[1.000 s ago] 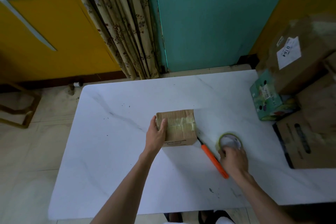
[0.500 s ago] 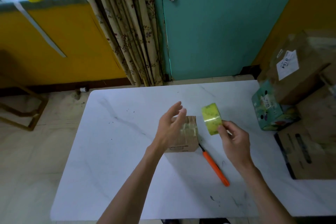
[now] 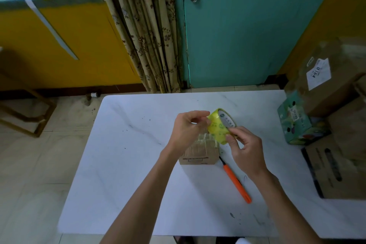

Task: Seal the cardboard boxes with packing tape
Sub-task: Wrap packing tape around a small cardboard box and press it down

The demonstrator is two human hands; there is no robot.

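Observation:
A small cardboard box (image 3: 200, 154) with tape strips across its top sits in the middle of the white table (image 3: 128, 154). Above it my right hand (image 3: 244, 150) grips a yellow-green roll of packing tape (image 3: 218, 127) by its lower right edge. My left hand (image 3: 187, 129) is at the roll's left side, its fingers curled and its fingertips touching the tape's surface. Both hands hide much of the box's top.
An orange-handled cutter (image 3: 236, 181) lies on the table just right of the box. A green printed box (image 3: 297, 123) and stacked brown cartons (image 3: 336, 156) crowd the right edge. Behind the table are a teal door (image 3: 247, 25) and a curtain (image 3: 146, 31).
My right hand picked the tape roll up off the table and raised it over the box. My left hand left the box's side and came up to the roll.

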